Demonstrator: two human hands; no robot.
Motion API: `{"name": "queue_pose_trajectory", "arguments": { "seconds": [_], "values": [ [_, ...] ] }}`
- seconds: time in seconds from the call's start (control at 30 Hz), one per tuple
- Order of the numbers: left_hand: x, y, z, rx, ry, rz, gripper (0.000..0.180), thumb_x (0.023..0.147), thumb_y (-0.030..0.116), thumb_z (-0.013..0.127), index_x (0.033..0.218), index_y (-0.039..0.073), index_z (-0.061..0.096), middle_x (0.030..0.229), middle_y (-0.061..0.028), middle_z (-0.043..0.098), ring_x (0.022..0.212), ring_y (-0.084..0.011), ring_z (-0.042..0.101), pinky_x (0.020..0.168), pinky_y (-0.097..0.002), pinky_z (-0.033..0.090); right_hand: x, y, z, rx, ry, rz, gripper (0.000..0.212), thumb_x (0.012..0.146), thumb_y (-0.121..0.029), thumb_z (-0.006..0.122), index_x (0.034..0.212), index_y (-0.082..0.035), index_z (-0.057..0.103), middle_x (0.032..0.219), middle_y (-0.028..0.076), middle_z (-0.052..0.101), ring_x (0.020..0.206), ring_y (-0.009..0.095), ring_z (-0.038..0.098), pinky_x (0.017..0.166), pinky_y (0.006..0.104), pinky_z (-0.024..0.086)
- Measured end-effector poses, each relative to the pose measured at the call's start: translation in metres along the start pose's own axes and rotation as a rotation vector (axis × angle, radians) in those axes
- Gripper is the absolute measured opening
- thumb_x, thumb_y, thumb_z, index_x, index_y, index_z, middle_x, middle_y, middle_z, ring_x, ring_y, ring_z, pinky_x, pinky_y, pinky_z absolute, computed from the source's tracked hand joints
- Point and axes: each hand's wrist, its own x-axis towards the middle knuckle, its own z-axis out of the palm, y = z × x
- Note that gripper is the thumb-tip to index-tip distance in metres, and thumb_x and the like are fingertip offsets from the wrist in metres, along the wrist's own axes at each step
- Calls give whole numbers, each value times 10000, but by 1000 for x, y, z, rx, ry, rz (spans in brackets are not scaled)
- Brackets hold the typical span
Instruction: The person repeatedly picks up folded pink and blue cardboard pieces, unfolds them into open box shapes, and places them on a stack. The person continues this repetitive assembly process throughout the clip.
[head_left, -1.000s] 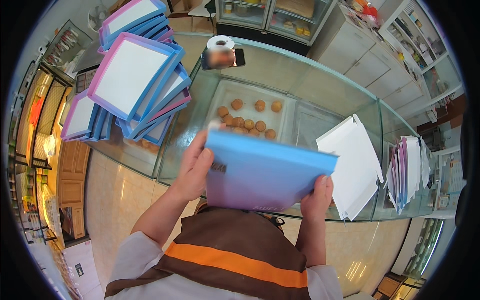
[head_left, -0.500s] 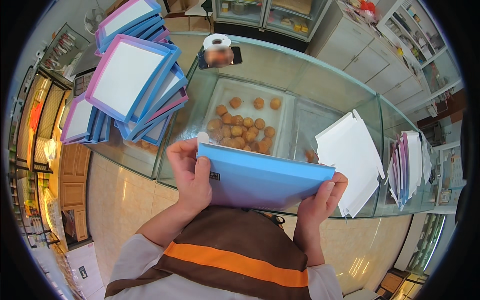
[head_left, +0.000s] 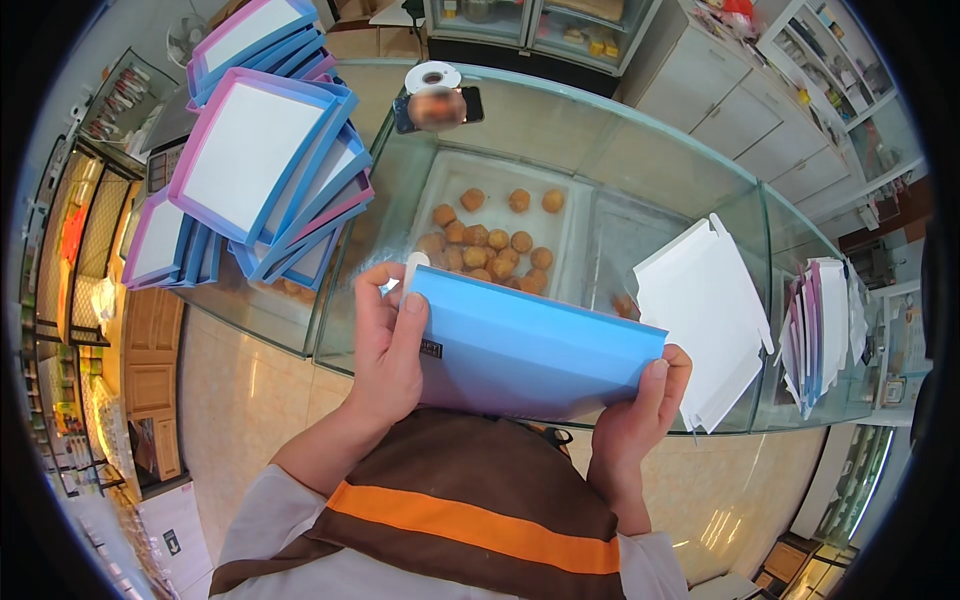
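Between my hands, in front of my apron, is a blue cardboard box blank (head_left: 530, 345) shading to purple at its lower edge. My left hand (head_left: 388, 340) pinches its left end, thumb on the blue face, beside a small white tab. At the opposite end my right hand (head_left: 645, 405) grips the corner, its thumb also on the blue face. The board's far side is hidden from me. White flat box blanks (head_left: 705, 325) lie on the glass counter just right of my right hand.
Folded blue and pink box trays (head_left: 260, 160) are piled at the left of the glass counter (head_left: 670, 130). Round brown pastries (head_left: 487, 237) sit in a white tray under the glass. A phone (head_left: 470, 104) lies at the far edge. More flat blanks (head_left: 815, 325) stand at the right.
The blue board has tipped so more of its face shows, and its left end has risen slightly. Both hands keep their hold; my left hand has shifted a little to the right.
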Motion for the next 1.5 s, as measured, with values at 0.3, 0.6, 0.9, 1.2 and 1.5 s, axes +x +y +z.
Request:
{"name": "queue_pose_trajectory", "arguments": {
  "seconds": [0.3, 0.6, 0.9, 1.2, 1.5],
  "values": [
    [-2, -6, -6, 61, -10, 13, 318, 1081, 197, 501, 1273, -47, 571, 1099, -49, 641, 997, -92, 567, 900, -260, 449, -5, 5, -10, -1, -26, 17, 270, 1058, -295, 547, 1082, -27, 568, 1107, 90, 650, 1029, 139, 571, 956, 314, 437],
    [-3, -7, 0, 46, 14, 69, 281, 1090, 184, 460, 1311, 11, 473, 1055, -36, 609, 934, -79, 536, 860, -256, 445, -7, -3, 3, 26, -1, -11, 248, 1057, -263, 544, 1079, -21, 594, 1017, 69, 670, 1002, 142, 604, 950, 308, 453],
    [-7, -9, -20, -20, -67, -52, 180, 1057, 172, 561, 952, 31, 600, 865, 48, 572, 810, -23, 479, 744, -209, 400, -6, -4, -11, 66, -33, 132, 211, 991, -236, 597, 1003, -26, 612, 989, 71, 692, 927, 123, 606, 894, 290, 462],
    [-7, -4, -22, -165, -81, -151, 154, 1037, 186, 587, 1009, 40, 624, 936, 11, 649, 853, -49, 560, 800, -227, 440, -5, -10, -6, 71, -50, 151, 243, 1007, -245, 596, 1017, -3, 622, 1018, 84, 696, 937, 131, 610, 900, 302, 464],
    [42, 27, -65, -113, -654, -21, 203, 898, 216, 727, 884, 25, 662, 887, -68, 658, 827, -189, 564, 737, -333, 424, 53, -32, -19, 136, -576, 126, 212, 971, -243, 653, 930, -36, 631, 962, 101, 681, 915, 182, 610, 1020, 397, 409]
  ]
}}
